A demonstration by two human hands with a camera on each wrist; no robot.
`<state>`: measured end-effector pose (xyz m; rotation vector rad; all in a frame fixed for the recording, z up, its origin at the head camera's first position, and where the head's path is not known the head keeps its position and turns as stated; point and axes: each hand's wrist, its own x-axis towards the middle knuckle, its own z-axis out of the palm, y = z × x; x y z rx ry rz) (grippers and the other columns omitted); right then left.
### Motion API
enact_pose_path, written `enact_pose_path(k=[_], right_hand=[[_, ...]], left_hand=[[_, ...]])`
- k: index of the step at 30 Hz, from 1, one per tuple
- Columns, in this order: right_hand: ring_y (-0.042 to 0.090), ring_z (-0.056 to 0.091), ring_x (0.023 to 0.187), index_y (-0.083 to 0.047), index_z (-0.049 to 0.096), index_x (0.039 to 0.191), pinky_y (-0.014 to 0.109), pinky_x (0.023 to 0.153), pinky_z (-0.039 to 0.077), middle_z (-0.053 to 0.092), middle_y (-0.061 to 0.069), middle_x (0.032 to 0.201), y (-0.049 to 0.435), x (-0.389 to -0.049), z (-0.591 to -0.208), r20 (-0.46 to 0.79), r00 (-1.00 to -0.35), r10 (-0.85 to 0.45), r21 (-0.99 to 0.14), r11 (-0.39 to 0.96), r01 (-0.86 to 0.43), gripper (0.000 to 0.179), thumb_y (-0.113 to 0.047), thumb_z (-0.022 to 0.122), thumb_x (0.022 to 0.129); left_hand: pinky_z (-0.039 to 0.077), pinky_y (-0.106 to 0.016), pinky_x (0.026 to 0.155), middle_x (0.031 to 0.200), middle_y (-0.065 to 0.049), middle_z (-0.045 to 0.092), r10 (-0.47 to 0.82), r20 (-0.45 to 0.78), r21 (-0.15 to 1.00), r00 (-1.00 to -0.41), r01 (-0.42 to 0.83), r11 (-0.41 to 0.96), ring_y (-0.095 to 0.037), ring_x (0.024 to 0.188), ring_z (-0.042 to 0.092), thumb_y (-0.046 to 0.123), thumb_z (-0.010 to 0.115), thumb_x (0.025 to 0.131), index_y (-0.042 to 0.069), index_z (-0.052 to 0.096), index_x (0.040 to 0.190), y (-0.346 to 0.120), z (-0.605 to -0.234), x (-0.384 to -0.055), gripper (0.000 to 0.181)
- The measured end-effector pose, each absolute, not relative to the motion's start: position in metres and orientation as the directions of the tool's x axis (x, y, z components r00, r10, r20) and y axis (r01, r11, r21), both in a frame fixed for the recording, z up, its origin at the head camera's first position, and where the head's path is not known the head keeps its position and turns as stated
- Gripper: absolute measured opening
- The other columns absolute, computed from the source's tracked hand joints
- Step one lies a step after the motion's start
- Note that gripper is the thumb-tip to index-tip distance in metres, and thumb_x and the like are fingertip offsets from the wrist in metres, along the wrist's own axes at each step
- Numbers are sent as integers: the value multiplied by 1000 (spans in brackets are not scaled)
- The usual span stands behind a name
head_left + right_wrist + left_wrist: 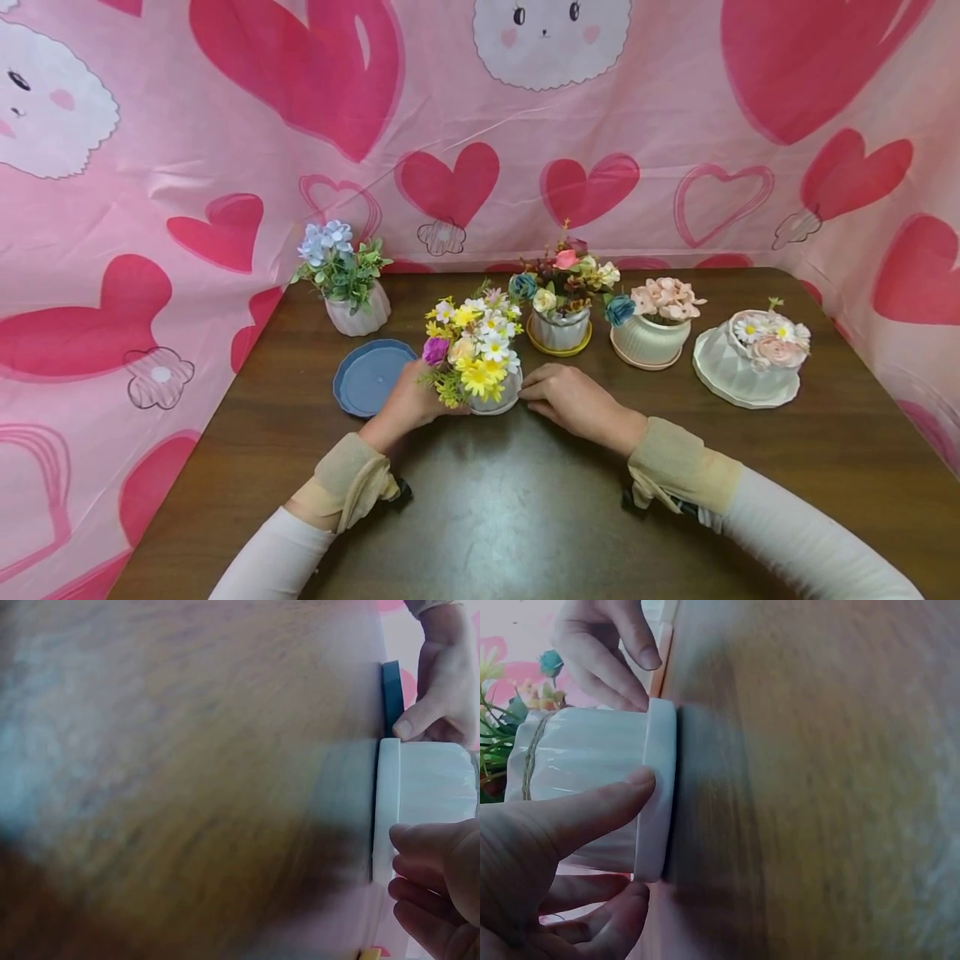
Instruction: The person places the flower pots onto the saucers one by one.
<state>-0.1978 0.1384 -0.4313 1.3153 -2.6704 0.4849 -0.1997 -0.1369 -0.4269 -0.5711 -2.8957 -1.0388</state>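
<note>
Centred on the table, a white flowerpot (512, 385) with yellow, white and purple flowers (480, 350) stands upright on a white saucer (660, 742). My left hand (416, 394) grips the saucer from the left; its thumb lies across the pot's side, tip on the saucer's rim, fingers curled at the edge. On the opposite side my right hand (576, 403) holds the rim, thumb tip on the saucer (386, 787) and fingers bent beside it. A twine band (531, 754) circles the pot near its top. Behind the left hand lies a blue saucer (367, 377).
A pot with blue flowers (358, 310) stands at the back left. Right of centre are a mixed-rose pot on a yellow saucer (558, 347), a ribbed pot with pink flowers (651, 340) and a white pot with daisies (738, 354). Heart-printed cloth (450, 108) hangs behind the table.
</note>
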Motion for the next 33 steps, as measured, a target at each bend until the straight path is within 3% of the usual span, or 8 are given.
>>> enact_pose_path(k=[5, 15, 26, 30, 33], right_hand=[[16, 69, 101, -11, 77, 107, 35, 87, 56, 74, 3, 109, 136, -197, -429, 232, -612, -756, -234, 567, -790, 19, -12, 74, 88], [20, 67, 111, -10, 73, 118, 37, 92, 55, 71, 6, 122, 126, -204, -430, 194, -621, -760, -223, 582, -782, 32, -12, 75, 86], [23, 65, 117, -7, 69, 124, 40, 97, 53, 67, 11, 129, 112, -221, -426, 145, -663, -735, -208, 633, -746, 36, -15, 73, 89], [26, 65, 118, -5, 68, 124, 41, 97, 53, 67, 13, 129, 108, -228, -425, 135, -677, -724, -229, 642, -732, 36, -14, 72, 89], [27, 64, 119, -4, 67, 126, 42, 97, 52, 65, 14, 132, 105, -234, -425, 120, -694, -710, -246, 656, -714, 37, -14, 71, 91]], left_hand=[[51, -49, 93, 125, -14, 68, 340, 167, 633, -925, 365, 683, -31, 112, 65, 22, 96, 60, 5, 59, 132, -139, -426, -199, 83], [51, -49, 94, 124, -12, 69, 286, 113, 629, -952, 291, 721, -30, 110, 64, 22, 94, 64, 5, 60, 132, -146, -420, -206, 77], [53, -47, 84, 107, -16, 74, 164, 210, 571, -964, 257, 780, -32, 100, 68, 24, 93, 65, 0, 67, 118, -145, -422, -216, 63], [54, -46, 80, 97, -15, 74, 104, 193, 552, -976, 196, 811, -32, 94, 69, 29, 91, 68, 0, 70, 110, -144, -424, -223, 55], [54, -45, 81, 98, -14, 74, 77, 180, 548, -981, 165, 820, -29, 95, 69, 30, 90, 70, 1, 69, 111, -143, -426, -229, 54]])
